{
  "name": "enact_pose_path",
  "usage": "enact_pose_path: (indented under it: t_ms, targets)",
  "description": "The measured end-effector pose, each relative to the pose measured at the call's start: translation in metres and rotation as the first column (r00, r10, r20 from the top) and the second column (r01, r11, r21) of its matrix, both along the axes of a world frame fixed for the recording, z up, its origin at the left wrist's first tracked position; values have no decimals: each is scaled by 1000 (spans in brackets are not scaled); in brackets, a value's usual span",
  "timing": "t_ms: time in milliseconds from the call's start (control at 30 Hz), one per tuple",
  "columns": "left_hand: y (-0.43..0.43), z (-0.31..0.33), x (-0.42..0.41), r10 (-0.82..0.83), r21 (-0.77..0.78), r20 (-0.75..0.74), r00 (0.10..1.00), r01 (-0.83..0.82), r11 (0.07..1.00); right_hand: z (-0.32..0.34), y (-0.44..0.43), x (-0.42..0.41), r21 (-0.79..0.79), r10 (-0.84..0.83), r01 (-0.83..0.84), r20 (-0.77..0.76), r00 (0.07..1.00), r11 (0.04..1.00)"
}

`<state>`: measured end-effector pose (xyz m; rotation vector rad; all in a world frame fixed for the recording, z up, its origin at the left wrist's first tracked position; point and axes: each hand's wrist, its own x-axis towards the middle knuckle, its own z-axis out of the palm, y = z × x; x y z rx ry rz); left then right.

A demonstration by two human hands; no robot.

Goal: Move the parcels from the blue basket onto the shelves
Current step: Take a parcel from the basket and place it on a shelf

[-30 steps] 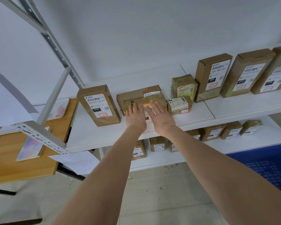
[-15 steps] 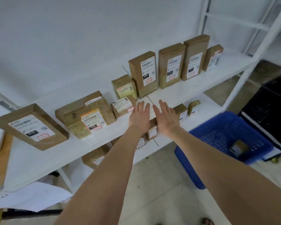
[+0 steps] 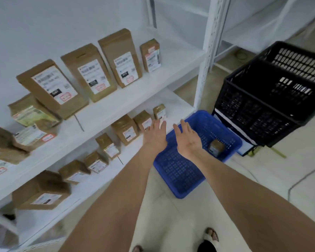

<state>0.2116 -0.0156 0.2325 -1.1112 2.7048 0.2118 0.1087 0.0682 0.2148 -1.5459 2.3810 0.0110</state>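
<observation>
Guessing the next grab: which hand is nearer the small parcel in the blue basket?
Right. The right hand hovers open over the blue basket, close beside the parcel; the left hand is farther off, toward the shelves.

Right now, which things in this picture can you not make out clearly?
Head view only:
- Upper-shelf parcels: labels blurred by motion, unreadable.
- Blue basket: right hand and forearms hide part of its floor.
- Parcel in the basket: label too small.
- Black crate: cut off by the right edge.
</observation>
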Motion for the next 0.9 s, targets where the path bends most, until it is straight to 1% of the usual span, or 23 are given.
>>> enact_pose_path:
  t_ms: [233, 333, 467, 733, 900]
  targets:
    - [30, -50, -115, 13, 100, 29, 999, -16, 995, -46, 27, -115, 152, -2, -2, 30, 1000, 988]
    - [26, -77, -156, -11, 109, 57, 998, 5, 994, -72, 21, -156, 183, -13, 3, 50, 999, 983]
    - [7, -123, -211, 5, 159, 85, 996, -18, 987, -114, -2, -209, 221, -11, -3, 66, 998, 975]
    - [-23, -242, -314, -15, 258, 160, 987, -27, 966, -236, -34, -298, 335, -58, 9, 135, 989, 942]
    - [-12, -338, -358, 17, 332, 176, 984, -76, 940, -336, -30, -332, 370, -124, 46, 191, 974, 928]
